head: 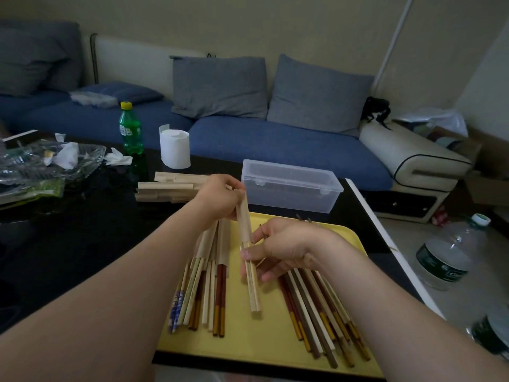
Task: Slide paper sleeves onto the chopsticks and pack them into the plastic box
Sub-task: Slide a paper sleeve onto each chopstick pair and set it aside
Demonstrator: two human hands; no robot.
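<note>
Over a yellow tray (248, 343), my left hand (220, 197) pinches the top of a tan paper sleeve (244, 221). My right hand (278, 248) grips a pale pair of chopsticks (253, 288) whose upper ends are inside that sleeve. Sleeved chopsticks (212, 260) lie on the tray's left part, and bare chopsticks (316, 312) in brown, red and cream lie on its right. A stack of empty paper sleeves (168, 188) rests on the dark table behind my left hand. The clear plastic box (289, 186) stands with its lid down just beyond the tray.
A green soda bottle (130, 130) and a white tissue roll (175, 148) stand at the table's far side. A glass dish with crumpled tissue (52, 161) sits at the far left. A blue sofa (275, 144) lies behind, and water bottles (451, 252) stand on the floor at right.
</note>
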